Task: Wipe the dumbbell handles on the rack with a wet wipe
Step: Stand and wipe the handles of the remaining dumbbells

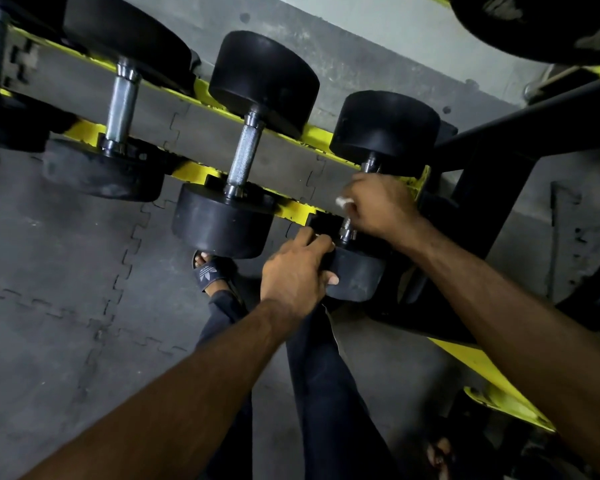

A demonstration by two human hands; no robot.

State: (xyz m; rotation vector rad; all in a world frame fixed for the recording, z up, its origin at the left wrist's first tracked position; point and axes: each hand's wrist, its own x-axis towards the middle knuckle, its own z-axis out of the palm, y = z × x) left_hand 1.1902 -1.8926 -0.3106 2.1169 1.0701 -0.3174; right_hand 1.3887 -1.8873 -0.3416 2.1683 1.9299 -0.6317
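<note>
Interlocking grey mats (66, 271) beneath yellow rack (191, 173)

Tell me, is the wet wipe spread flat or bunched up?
Bunched: the wet wipe shows as a small white wad in the right hand.

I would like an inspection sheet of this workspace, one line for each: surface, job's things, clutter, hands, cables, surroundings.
Surface: yellow rack rails carry the dumbbells laid across them.
Job's things: wipe, only a white bit shows at the right hand; small dumbbell at the rack's end; next dumbbell, handle bare.
Clutter: nothing seen.
Hands: left hand grips the small dumbbell's near head; right hand is curled round its handle with the wipe.
Cables: nothing seen.
Surroundings: grey floor mats; a foot in a black sandal below the rack; black frame post.
</note>
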